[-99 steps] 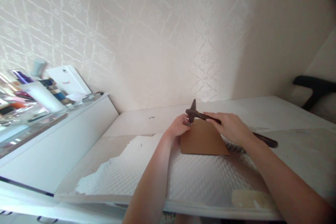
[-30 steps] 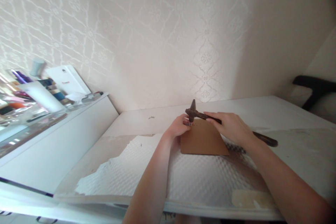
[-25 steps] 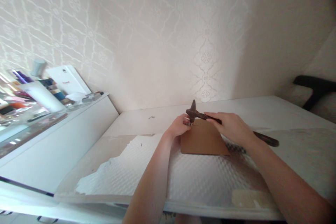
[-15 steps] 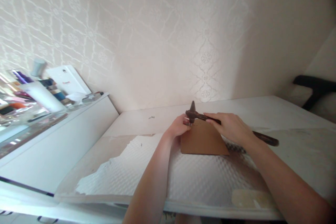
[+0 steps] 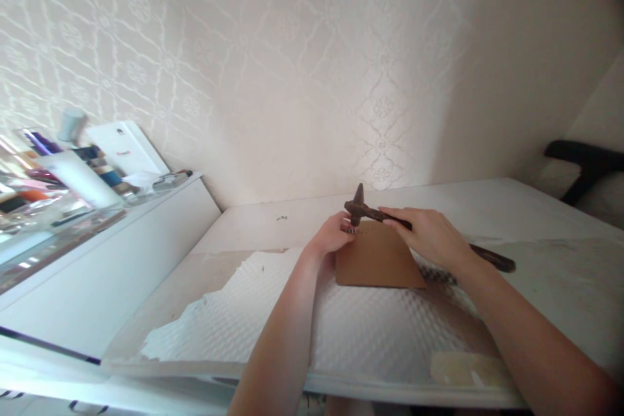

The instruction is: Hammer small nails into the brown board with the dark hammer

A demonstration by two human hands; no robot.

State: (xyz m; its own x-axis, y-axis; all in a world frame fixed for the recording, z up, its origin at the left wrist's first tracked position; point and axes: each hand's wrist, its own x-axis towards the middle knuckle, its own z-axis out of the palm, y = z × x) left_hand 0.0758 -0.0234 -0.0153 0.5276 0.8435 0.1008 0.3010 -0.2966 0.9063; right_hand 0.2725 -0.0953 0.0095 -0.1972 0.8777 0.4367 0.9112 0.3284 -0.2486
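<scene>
Right hand point(image 5: 431, 234) is wrapped round a dark brown hammer with a long straight handle point(image 5: 358, 209); left hand point(image 5: 334, 234) has fingers bunched at the 11 o'clock corner of a flat brown cardboard-like sheet point(image 5: 377, 263), can't tell what's pinched there; hammer's long axis runs between 9 and 10 o'clock at the head, butt between 3 and 4; sheet's on white dimpled padding point(image 5: 361, 331) over a whitish surface point(image 5: 234, 224); cream patterned wall point(image 5: 292, 78) at 12, cluttered white cabinet point(image 5: 121, 266) at 9.
</scene>
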